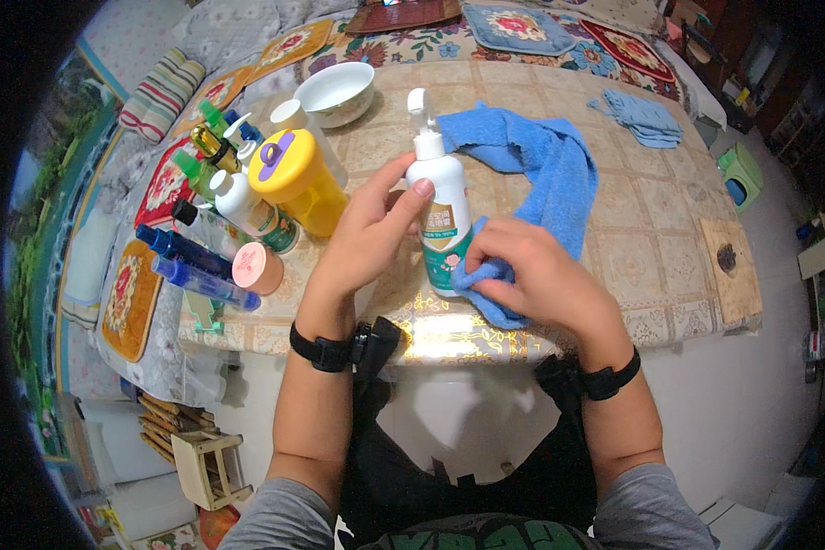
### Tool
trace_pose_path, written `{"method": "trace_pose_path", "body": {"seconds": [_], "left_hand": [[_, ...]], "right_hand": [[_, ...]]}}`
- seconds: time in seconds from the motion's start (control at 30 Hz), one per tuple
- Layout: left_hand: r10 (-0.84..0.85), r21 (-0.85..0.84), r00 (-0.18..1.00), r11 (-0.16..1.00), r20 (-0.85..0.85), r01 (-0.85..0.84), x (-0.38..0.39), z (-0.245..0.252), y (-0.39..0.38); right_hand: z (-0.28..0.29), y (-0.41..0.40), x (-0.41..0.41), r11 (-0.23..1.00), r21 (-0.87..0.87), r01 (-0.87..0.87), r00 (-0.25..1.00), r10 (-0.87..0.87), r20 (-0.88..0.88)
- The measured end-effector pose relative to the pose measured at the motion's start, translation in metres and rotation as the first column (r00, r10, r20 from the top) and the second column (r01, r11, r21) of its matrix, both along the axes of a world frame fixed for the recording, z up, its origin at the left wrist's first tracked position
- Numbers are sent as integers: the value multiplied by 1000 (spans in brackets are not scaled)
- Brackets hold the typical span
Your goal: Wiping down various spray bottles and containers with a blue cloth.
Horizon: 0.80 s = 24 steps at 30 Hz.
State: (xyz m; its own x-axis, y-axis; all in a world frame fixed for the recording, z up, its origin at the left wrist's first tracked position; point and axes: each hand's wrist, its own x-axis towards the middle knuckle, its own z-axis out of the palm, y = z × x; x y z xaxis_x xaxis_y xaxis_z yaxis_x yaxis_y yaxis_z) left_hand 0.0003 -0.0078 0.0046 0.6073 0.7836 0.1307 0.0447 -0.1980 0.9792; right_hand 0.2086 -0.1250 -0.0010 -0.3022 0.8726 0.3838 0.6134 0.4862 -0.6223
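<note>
A white plastic spray bottle with a green printed label stands upright near the table's front edge. My left hand steadies it from the left, with the thumb and index finger against its upper body. In my right hand is a bunched end of a blue towel, pressed to the lower right side of the bottle. From there the towel curves back over the table behind the bottle, its far end close to the spray head.
Left of my hands stand a yellow lidded cup, a white bottle with a green label, a pink round container and several other bottles. Farther back is a white bowl. A folded light-blue cloth and a wooden board lie right.
</note>
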Motion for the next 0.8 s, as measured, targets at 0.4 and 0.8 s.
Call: {"method": "trace_pose_path", "body": {"seconds": [0.4,0.8], "left_hand": [[-85,182,996,980,33,78,-1,5,-7],[-186,-10,975,982,124,189,-15,9,-7]], "right_hand": [[15,12,-14,954,243,176,975,-136,-173],[15,27,-25,871,288,398,888,-287,-360]]}}
